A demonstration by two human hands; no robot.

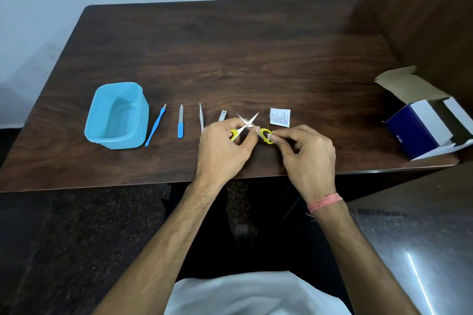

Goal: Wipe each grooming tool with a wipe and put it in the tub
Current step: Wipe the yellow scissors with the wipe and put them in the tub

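Small yellow-handled scissors (247, 123) are spread open near the table's front edge. My left hand (222, 151) pinches the left yellow handle, and my right hand (304, 153) pinches the right one. A white wipe sachet (280, 117) lies just beyond my right hand. Left of the scissors lie a nail clipper (223, 116), metal tweezers (201, 118), a blue-handled nail file (180, 122) and a blue cuticle tool (155, 125). The blue tub (116, 115) stands at the far left with nothing visible inside.
An open blue and white cardboard box (422, 125) sits at the table's right edge beside a brown wall panel (419, 20). The dark wooden table (217, 54) stretches back to a pale wall.
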